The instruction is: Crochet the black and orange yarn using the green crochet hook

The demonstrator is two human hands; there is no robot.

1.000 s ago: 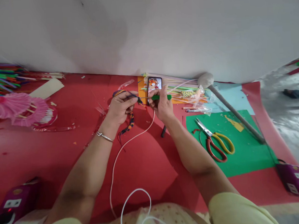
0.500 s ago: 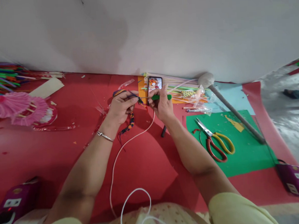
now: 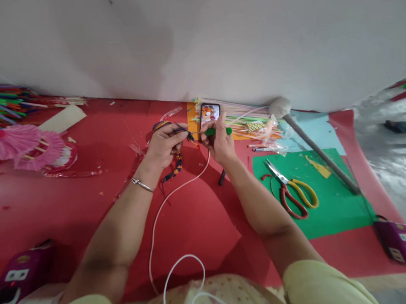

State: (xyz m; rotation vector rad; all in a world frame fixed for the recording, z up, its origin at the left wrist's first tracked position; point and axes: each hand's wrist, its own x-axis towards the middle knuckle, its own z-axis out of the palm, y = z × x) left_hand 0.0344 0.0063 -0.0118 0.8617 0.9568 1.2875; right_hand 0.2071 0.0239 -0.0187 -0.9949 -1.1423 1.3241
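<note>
My left hand (image 3: 162,147) is closed, pinching a multicoloured braided cord (image 3: 175,167) whose loose end hangs down over the red mat. My right hand (image 3: 219,145) is closed round a green-handled hook tool (image 3: 218,131), its thin metal tip reaching left to the cord between my hands. Both hands hover above the red mat (image 3: 88,195), just in front of a phone (image 3: 209,113) propped against the wall with a lit screen. A white cable (image 3: 165,204) runs from the phone area back toward my body.
Red-and-yellow scissors (image 3: 293,192) lie on a green sheet (image 3: 329,199) to the right, beside a long grey stick (image 3: 318,152). Coloured straws (image 3: 249,121) lie along the wall. Pink paper fans (image 3: 27,146) and straw bundles (image 3: 1,107) sit far left. Purple boxes stand at both near corners.
</note>
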